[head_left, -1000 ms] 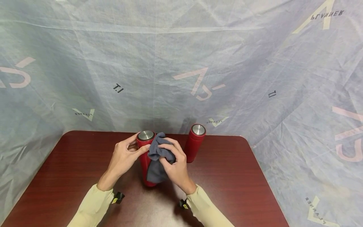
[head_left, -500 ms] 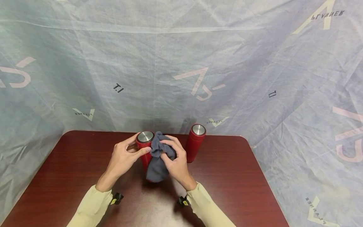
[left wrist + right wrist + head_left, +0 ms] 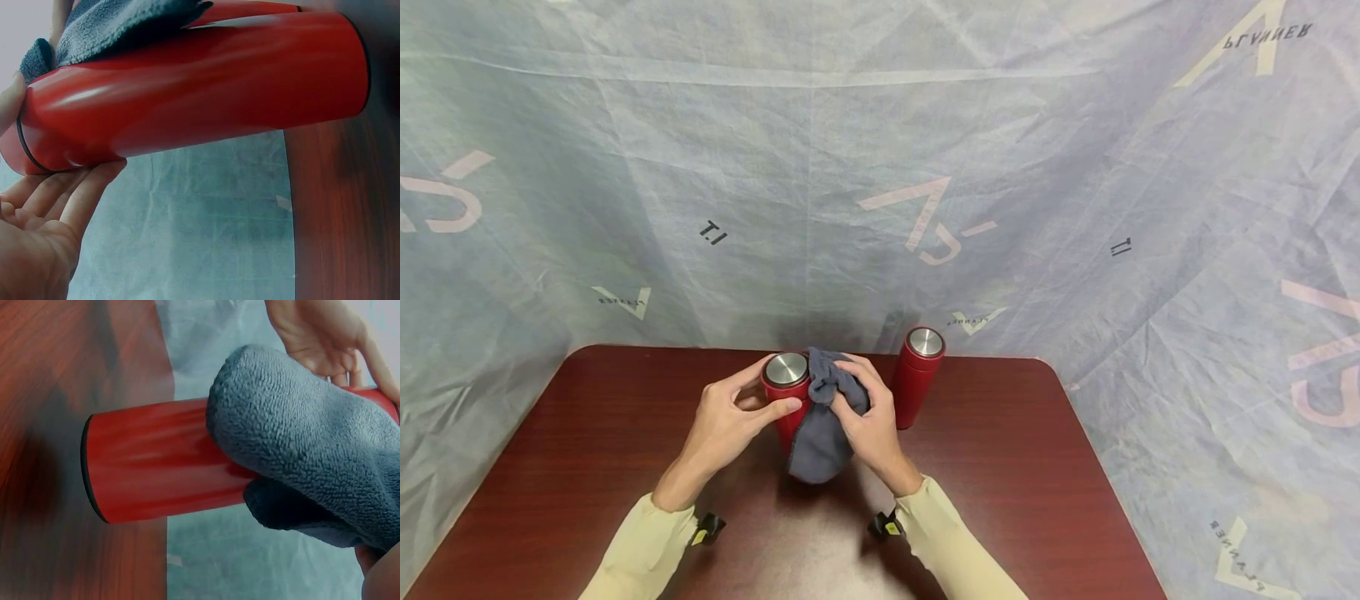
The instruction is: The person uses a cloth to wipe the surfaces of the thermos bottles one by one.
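In the head view, a red thermos flask [image 3: 787, 397] with a silver lid is held near its top by my left hand [image 3: 724, 421], thumb in front and fingers behind. Its base, with a black rim in both wrist views, appears raised off the tabletop. My right hand [image 3: 868, 417] pinches a dark grey towelling cloth [image 3: 822, 442], which lies against the flask's right side and hangs down over its lower part. From the right wrist, the cloth [image 3: 294, 425] covers much of the flask [image 3: 156, 462]. In the left wrist view, the left fingers [image 3: 87, 194] support the flask [image 3: 206, 87].
A second red flask [image 3: 916, 379] stands upright on the table to the right, behind the right hand. The dark red wooden table [image 3: 1015, 492] ends at a grey fabric backdrop [image 3: 805, 208] at the back and sides.
The cloth has slid slightly rightward and away from the lid, with the right hand on it. The held flask's top has come slightly nearer. The second flask stays put.
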### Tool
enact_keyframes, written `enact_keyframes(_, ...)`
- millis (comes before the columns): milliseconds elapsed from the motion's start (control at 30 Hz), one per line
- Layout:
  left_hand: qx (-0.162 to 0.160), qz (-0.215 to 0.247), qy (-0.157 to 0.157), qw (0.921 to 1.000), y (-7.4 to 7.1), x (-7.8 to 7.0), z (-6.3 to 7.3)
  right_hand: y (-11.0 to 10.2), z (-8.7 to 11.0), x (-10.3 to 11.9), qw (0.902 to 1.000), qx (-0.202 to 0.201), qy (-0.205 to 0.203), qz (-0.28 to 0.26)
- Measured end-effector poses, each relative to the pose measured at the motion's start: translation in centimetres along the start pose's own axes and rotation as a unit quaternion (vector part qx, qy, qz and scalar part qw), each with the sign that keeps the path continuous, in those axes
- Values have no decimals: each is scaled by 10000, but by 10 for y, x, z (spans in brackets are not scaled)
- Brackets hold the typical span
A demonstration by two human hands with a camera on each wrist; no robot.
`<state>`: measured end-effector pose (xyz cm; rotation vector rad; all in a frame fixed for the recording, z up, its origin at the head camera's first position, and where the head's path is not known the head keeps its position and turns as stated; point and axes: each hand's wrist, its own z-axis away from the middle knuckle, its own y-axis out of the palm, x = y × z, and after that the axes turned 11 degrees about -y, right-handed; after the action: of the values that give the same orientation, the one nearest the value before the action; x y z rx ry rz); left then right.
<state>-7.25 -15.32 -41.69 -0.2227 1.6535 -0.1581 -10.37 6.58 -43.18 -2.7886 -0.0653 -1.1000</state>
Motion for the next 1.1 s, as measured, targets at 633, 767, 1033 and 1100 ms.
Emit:
enact_keyframes(633,-232,-140,927,9953,1,-2,3,-10,-26,-12,9935,622,785,-550)
enact_keyframes(767,-282,-191,1047,9939,2,-3,3,-9,-30,-14,9920,593,927,-616)
enact_keyframes(1033,-215,-211,1262,9915,3,-2,4,-10,-36,-19,9875,817,1181,-653)
enact_keyframes(1100,-180,-206,1306,9911,3,-2,5,-11,-37,-21,9849,938,1291,-669)
